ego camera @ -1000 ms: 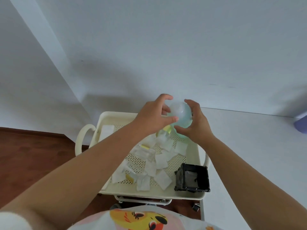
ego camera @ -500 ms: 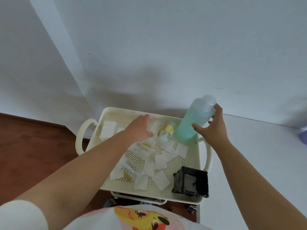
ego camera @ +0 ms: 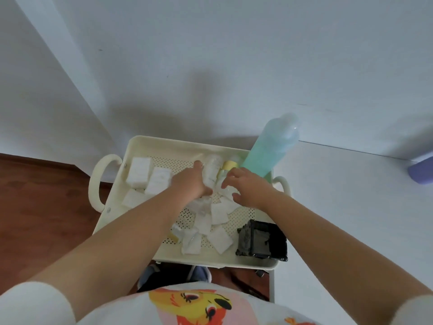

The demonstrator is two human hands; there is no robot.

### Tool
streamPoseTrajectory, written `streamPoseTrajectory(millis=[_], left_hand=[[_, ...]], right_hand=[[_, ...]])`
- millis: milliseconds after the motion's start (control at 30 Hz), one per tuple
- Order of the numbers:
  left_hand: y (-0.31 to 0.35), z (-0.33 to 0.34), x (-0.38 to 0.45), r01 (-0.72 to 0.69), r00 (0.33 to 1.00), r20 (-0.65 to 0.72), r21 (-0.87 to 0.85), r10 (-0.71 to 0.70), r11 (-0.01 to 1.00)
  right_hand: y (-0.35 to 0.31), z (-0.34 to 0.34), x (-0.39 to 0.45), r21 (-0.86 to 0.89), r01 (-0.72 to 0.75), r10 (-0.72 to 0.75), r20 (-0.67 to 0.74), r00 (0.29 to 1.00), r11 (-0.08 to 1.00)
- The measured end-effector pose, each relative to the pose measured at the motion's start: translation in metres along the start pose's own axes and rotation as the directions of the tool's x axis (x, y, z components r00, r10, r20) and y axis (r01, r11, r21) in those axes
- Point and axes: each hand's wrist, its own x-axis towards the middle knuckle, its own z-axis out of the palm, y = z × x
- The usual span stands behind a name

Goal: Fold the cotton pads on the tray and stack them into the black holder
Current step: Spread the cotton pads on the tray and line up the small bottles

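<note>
Several white cotton pads [ego camera: 219,213] lie scattered on the perforated cream tray [ego camera: 164,143]; three more pads [ego camera: 138,171] sit at its left side. The black holder [ego camera: 262,241] stands in the tray's near right corner. My left hand [ego camera: 191,181] rests against a small clear bottle [ego camera: 212,170] lying at the tray's far middle; whether it grips the bottle is unclear. My right hand [ego camera: 248,186] hovers with fingers apart just right of a small yellow-capped bottle [ego camera: 228,165]. Neither hand holds a pad.
A tall bottle of green liquid [ego camera: 271,148] stands in the tray's far right corner, by the wall. The tray has looped handles [ego camera: 97,181] on both sides. A white tabletop [ego camera: 351,207] lies to the right, with a purple object [ego camera: 421,171] at its edge. Wooden floor is on the left.
My right hand has let go of the green bottle, which now stands in the tray's corner, and has come down to the small bottles. My left hand has stayed by them.
</note>
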Motion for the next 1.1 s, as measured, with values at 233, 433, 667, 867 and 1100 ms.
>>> streamPoseTrajectory(millis=[233, 433, 667, 867, 1100], left_hand=[[-0.014, -0.012, -0.005, -0.05, 0.983, -0.184, -0.172, 0.018, 0.984], [-0.028, -0.022, -0.001, -0.14, 0.964, -0.258, -0.311, 0.058, 0.94], [-0.001, -0.033, 0.012, -0.283, 0.911, -0.378, -0.274, 0.167, 0.919], [0.019, -0.035, 0.024, -0.351, 0.894, -0.363, -0.202, 0.263, 0.914], [0.013, -0.036, 0.019, -0.364, 0.907, -0.332, -0.309, 0.259, 0.879]], right_hand=[[0.012, 0.007, 0.033, -0.468, 0.188, -0.157, 0.104, 0.982, 0.864], [0.017, 0.014, 0.038, -0.507, 0.195, -0.19, 0.062, 0.98, 0.84], [0.011, 0.005, 0.033, 0.002, -0.139, 0.137, -0.197, 0.971, 0.99], [0.005, -0.001, 0.035, -0.053, -0.327, 0.302, -0.268, 0.915, 0.944], [0.003, -0.009, 0.034, 0.028, -0.365, 0.36, -0.247, 0.9, 0.931]])
